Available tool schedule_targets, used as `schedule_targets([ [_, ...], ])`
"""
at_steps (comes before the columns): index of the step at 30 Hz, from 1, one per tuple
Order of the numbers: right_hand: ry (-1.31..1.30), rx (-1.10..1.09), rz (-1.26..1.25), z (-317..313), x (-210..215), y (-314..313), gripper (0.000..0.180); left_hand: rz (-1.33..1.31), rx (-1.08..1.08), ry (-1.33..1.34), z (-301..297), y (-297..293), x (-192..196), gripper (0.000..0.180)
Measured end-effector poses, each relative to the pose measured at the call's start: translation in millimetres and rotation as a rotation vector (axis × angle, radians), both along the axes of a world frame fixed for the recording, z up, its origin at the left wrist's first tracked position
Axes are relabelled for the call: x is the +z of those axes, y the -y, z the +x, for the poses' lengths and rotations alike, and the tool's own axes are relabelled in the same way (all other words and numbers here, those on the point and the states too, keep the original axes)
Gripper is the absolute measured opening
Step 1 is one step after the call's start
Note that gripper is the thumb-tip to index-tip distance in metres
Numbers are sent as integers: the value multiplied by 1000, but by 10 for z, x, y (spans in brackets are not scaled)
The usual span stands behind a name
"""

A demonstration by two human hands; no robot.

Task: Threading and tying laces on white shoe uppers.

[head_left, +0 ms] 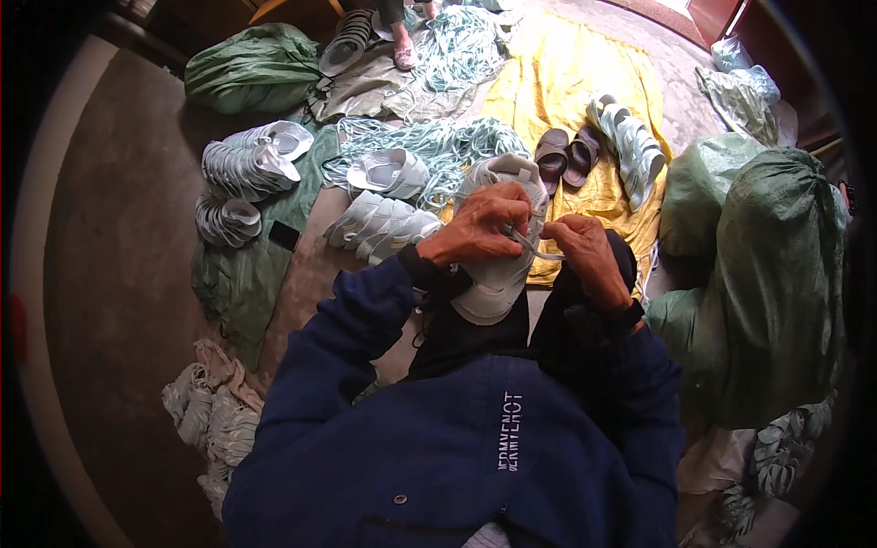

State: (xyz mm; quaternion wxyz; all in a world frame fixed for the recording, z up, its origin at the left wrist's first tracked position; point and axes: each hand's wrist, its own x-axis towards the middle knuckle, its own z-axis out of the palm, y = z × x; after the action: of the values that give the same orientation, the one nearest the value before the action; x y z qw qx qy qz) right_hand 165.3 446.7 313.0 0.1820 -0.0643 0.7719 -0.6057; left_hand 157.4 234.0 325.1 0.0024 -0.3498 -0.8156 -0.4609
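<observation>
A white shoe upper (494,300) lies over my lap, its toe end toward me. Across its middle rests my left hand (484,226), fingers bent and closed on a pale shoelace (539,251). On the upper's right side my right hand (592,263) has its thumb and finger pinched together at the same lace. A short length of lace stretches between the two hands. The eyelets under my fingers are mostly hidden. Just left of my left hand lies a stacked row of pale shoe uppers (379,226).
Pale laces (457,46) lie heaped ahead. Brown slippers (566,157) and more uppers (630,151) sit on a yellow sheet (525,78). Left are stacked uppers (245,166) and a black phone (284,237). Green sacks (776,283) stand right. Another person's foot (405,53) shows far ahead.
</observation>
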Motion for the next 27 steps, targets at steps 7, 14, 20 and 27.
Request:
schedule_targets([
  [7,-78,75,142,-104,64,94,24,-11,7,-24,5,-17,-7,20],
  [14,-554,196,452,-244,290,-34,41,9,43,-21,12,28,-38,21],
  [20,-916,576,577,-498,423,97,27,59,31,-16,5,71,-47,21],
  [27,-815,751,692,-548,506,237,21,1,37,8,27,112,-53,21],
])
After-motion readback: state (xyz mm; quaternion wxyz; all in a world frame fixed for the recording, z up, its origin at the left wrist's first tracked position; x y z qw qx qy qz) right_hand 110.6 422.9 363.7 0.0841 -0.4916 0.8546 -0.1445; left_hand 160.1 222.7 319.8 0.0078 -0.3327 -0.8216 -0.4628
